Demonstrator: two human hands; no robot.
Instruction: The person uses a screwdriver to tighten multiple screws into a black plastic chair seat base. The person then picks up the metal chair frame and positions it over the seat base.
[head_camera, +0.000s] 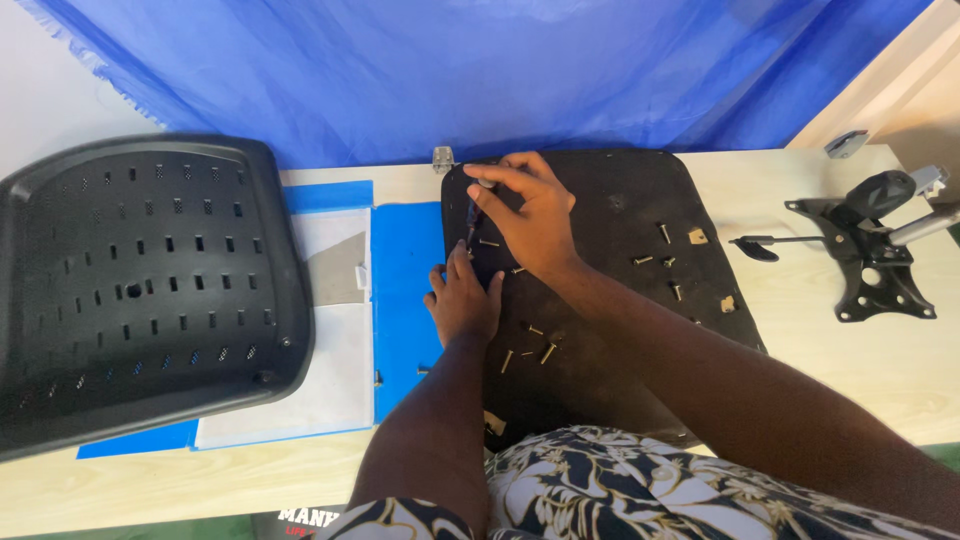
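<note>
Several loose bolts (545, 352) lie scattered on the black seat base (620, 380), just right of the left hand (463, 300) and below the right hand (530, 215). More bolts (665, 262) and two small tan brackets (697, 237) sit further right of the right hand.

Right hand: thumb and forefinger pinched on a small metal piece (486, 183) at the far left edge of the seat base; can't tell if it's a bolt head or a washer. Left hand: fingers together, pressed flat on the base's left edge, holding nothing.

Risks, as I read it:
- Pinch grip is on a tiny part right at the edge. A slip likely drops it onto the blue folder (405, 300) left of the left hand, or off the desk (820, 370).
- Right forearm crosses over the loose bolts. A sweep could roll them off the base.
- Base overhangs toward the person's lap; if the left hand lifts, it may tip or slide.

Outward: perforated black seat shell (140, 290) far left of both hands, tilt mechanism (870, 250) with lever well right, blue plastic sheet (450, 70) behind.
</note>
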